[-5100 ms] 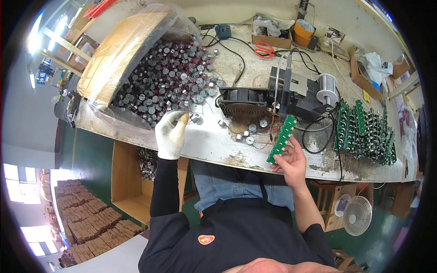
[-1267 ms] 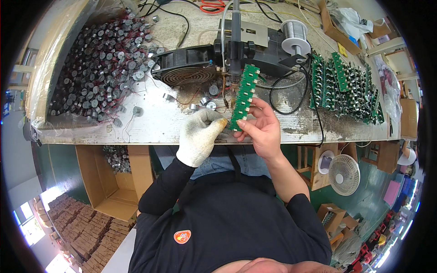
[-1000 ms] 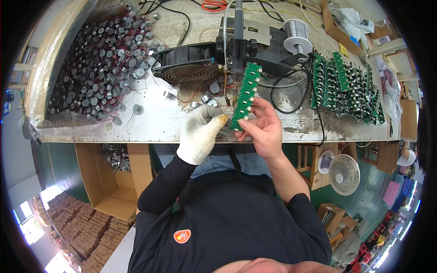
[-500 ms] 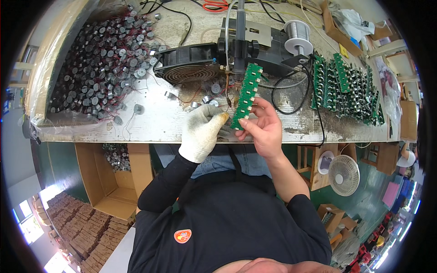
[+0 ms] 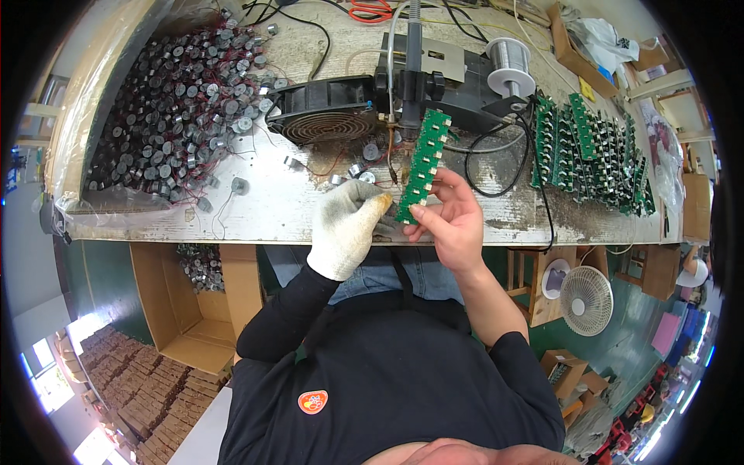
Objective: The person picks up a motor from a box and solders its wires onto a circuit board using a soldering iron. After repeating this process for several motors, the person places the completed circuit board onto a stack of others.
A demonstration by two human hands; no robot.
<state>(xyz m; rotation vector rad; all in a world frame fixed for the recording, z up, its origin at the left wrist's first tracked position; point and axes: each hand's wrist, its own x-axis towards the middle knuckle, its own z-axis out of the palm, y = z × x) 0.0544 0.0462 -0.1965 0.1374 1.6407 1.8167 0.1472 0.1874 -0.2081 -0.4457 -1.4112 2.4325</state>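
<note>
My right hand (image 5: pixel 452 219), bare, grips the lower end of a long green circuit board strip (image 5: pixel 424 167) between thumb and fingers. The strip stands tilted, its top leaning right, with small white parts along its edges. Close to its lower left side is my left hand (image 5: pixel 345 225) in a white glove with a yellowed fingertip. Its thumb and forefinger are pinched together; what lies between them is too small to make out. Just beyond the strip, a soldering tip (image 5: pixel 393 172) hangs from an upright stand (image 5: pixel 413 74). A few loose round metal parts (image 5: pixel 370 151) lie by it.
A plastic-lined box (image 5: pixel 74 147) at left holds a heap of small round wired components (image 5: pixel 174 116). A black fan (image 5: pixel 325 112) and a solder wire spool (image 5: pixel 509 66) stand at the back. Stacked green boards (image 5: pixel 593 155) lie at right. Black cable (image 5: pixel 473 174) loops between.
Both hands stay nearly in place, with the strip still in my right hand. The whole view has shifted very slightly.
</note>
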